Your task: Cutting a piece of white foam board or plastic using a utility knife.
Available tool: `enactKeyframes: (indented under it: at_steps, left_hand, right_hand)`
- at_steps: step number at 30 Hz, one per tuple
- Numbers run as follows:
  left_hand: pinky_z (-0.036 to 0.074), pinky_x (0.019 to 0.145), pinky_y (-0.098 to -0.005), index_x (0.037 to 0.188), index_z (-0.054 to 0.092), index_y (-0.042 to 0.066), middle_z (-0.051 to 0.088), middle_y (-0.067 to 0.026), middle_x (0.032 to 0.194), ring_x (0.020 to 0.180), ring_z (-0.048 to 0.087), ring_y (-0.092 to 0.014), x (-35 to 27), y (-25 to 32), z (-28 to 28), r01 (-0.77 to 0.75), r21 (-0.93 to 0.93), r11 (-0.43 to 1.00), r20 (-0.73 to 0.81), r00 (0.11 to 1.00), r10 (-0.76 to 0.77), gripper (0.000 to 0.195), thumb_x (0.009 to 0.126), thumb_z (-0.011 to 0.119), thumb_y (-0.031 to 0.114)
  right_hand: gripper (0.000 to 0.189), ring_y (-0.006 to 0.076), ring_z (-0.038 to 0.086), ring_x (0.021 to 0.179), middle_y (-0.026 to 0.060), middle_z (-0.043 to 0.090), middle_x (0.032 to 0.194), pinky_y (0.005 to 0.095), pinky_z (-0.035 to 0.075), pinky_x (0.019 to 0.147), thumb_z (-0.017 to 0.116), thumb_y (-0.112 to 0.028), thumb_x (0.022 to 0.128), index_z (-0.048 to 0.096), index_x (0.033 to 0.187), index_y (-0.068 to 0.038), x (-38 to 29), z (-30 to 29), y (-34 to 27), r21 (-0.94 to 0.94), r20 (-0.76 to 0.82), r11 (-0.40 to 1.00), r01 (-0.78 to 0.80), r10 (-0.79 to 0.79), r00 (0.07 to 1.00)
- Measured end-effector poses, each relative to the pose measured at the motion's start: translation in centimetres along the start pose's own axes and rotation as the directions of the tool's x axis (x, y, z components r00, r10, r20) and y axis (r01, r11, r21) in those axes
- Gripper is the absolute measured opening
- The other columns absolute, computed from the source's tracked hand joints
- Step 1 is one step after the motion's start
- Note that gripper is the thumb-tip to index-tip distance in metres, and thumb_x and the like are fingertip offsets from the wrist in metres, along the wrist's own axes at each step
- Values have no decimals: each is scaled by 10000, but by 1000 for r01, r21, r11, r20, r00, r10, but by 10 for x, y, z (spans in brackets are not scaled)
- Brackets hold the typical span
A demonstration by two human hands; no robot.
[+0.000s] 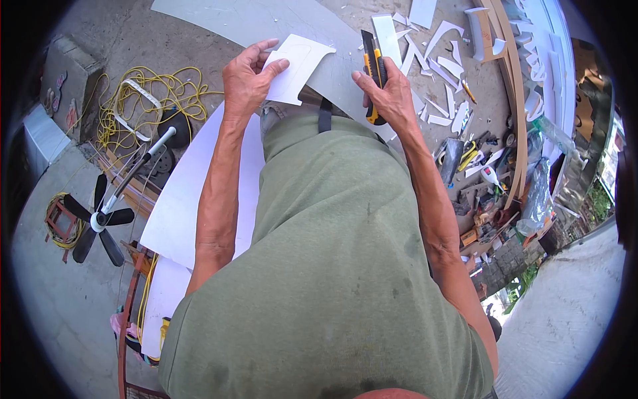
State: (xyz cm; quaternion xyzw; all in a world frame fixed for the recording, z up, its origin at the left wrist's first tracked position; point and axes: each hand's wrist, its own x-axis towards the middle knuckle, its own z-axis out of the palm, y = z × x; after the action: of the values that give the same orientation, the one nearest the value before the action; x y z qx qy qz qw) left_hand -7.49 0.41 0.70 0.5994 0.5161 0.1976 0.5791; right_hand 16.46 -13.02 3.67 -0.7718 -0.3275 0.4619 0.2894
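Observation:
My left hand [249,82] grips a small flat white sheet piece [294,70] by its left edge, thumb on top. Faint pencil lines curve across that piece, and its right and lower edges are cut in a curve. In my right hand [389,95] is a yellow and black snap-off utility knife [375,70], its dark blade extended and pointing away from me. Knife and white piece are apart. Beneath both hands lies a large grey-white flat panel [329,30] on the ground.
White offcuts [443,67] and a pencil [469,92] are scattered at the right. Hand tools [468,154] lie below them, beside curved brown strips [521,124]. A tangled yellow cord [184,85], a black-bladed fan [101,219] and a large white sheet [189,199] are at the left.

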Motion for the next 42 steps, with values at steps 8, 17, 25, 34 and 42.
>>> enactKeyframes:
  at_steps: [8, 17, 25, 34, 42]
  left_hand:
    - [558, 722, -254, 1207, 734, 24, 760, -70, 914, 804, 683, -103, -1, 20, -1, 16, -124, 992, 259, 966, 17, 313, 940, 737, 186]
    - [569, 781, -279, 1233, 700, -19, 755, -122, 980, 867, 698, -141, 7, 37, -5, 173, -389, 905, 314, 948, -47, 513, 997, 644, 433]
    - [620, 902, -406, 1295, 598, -99, 709, -199, 1173, 1040, 710, -221, -15, 34, 16, 220, -709, 670, 342, 938, 55, 408, 925, 706, 36]
    - [666, 784, -393, 1191, 642, -103, 739, -193, 1053, 904, 739, -225, -18, 43, 26, 151, -691, 707, 218, 976, 5, 315, 900, 716, -10]
    - [667, 736, -391, 1137, 693, -76, 749, -167, 1013, 886, 738, -222, -20, 43, 27, 82, -676, 732, 151, 988, 29, 245, 900, 704, -17]
  right_hand:
    - [423, 115, 634, 526, 35, 637, 738, 262, 486, 471, 803, -379, 867, 648, 996, -7, 11, -14, -25, 196, 124, 980, 42, -67, 990]
    - [382, 105, 605, 525, 39, 668, 803, 258, 477, 476, 852, -213, 818, 667, 1074, 3, -4, -22, -28, 433, 121, 900, -53, 1, 993]
    - [348, 116, 639, 544, 53, 686, 823, 241, 514, 481, 852, -162, 824, 661, 1079, -22, -20, -19, -21, 591, -96, 807, 1, 69, 993]
    - [357, 125, 645, 528, 47, 668, 802, 235, 525, 461, 831, -132, 835, 635, 1111, -18, -27, -18, -17, 674, -111, 739, 5, 94, 989]
    - [354, 128, 638, 519, 59, 655, 814, 234, 511, 449, 827, -139, 831, 636, 1098, -8, -33, -15, -15, 724, -70, 690, -27, 112, 991]
